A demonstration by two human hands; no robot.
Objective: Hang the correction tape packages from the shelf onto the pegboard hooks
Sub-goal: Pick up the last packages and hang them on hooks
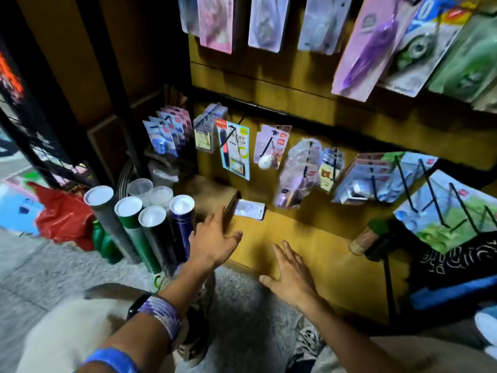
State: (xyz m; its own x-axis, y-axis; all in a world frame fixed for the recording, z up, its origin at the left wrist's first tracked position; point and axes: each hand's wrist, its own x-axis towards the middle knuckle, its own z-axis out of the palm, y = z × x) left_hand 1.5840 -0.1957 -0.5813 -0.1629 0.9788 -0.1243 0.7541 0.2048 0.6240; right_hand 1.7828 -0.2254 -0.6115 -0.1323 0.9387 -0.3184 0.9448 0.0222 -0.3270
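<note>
I see one white package [249,209] lying flat on the wooden shelf [295,238], tucked against the back board just beside a brown box [215,196]. My left hand [215,238] reaches toward it with fingers spread and holding nothing, its fingertips at the box edge. My right hand [290,273] hovers low over the shelf front, fingers straight and apart, also empty.

My worry is the tight corner: the left hand could knock the box or the upright tubes [150,211] beside my wrist. I also judge that lifting toward the pegboard hooks [441,189] risks brushing the hanging packs [234,149] loose, and the bare black hooks on the right could snag a sleeve or the package card.

The picture is too blurred for any label to be read.
</note>
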